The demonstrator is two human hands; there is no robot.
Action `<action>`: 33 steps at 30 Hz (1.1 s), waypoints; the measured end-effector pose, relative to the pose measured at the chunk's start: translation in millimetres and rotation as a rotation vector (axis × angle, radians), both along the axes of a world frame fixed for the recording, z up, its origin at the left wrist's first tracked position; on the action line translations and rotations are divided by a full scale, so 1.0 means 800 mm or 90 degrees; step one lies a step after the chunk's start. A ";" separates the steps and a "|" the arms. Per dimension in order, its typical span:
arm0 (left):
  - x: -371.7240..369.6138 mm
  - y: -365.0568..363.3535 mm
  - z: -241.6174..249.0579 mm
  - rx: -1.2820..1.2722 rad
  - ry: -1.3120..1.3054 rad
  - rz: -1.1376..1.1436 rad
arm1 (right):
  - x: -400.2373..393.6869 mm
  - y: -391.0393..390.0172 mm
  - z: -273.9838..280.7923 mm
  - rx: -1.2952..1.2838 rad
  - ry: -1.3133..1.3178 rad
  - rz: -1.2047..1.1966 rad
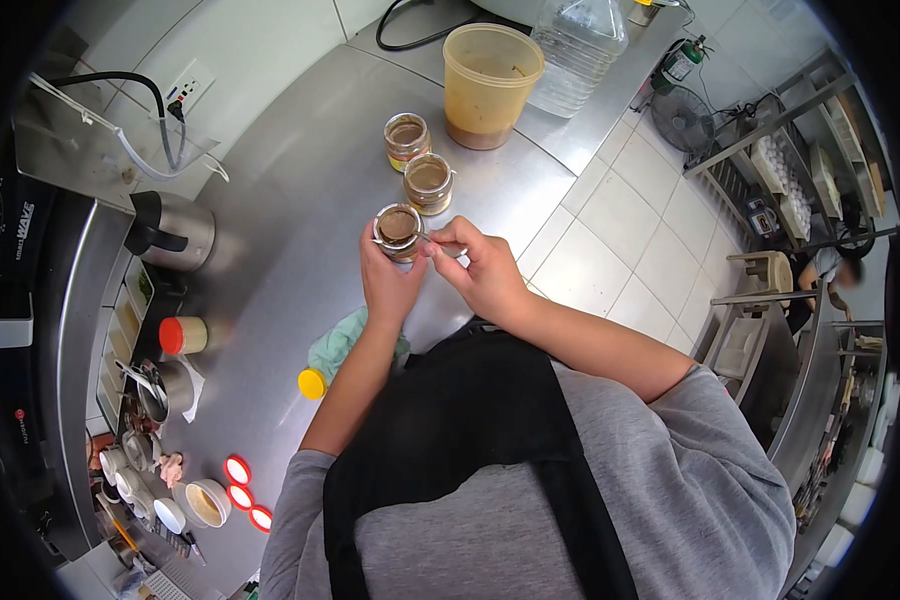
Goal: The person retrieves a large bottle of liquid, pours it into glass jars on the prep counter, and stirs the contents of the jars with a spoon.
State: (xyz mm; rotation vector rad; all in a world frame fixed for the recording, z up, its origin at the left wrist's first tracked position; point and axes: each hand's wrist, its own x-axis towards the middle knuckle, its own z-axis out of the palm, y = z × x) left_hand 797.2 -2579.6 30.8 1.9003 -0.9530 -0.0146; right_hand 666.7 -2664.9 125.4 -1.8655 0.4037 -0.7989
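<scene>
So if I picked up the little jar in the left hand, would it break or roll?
The jar looks clear and shiny like glass, so it might crack if dropped. Brown filling sits inside, so it may feel heavier than an empty one. It's round, so it'd likely roll if it fell over.

We look through one wide-angle camera worn on the person's head, facing forward and steeply down past the black cloth apron (450, 420). The bare left hand (390, 280) and bare right hand (482, 268) come near, around mid-view. We also take in the grey brushed-metal counter (270, 270) and, farther off, the white tiled floor (610, 250), bowed within a dark rounded border.
</scene>
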 end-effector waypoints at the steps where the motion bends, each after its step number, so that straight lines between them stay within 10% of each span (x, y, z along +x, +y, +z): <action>1: 0.000 0.000 0.000 -0.009 0.093 -0.023 | 0.003 -0.002 0.003 0.000 0.000 -0.001; 28: 0.000 0.001 0.007 -0.009 0.051 -0.022 | -0.007 0.002 -0.005 0.032 0.010 -0.037; 33: -0.003 0.000 0.013 0.023 0.037 -0.004 | -0.008 0.001 -0.004 -0.306 -0.010 -0.018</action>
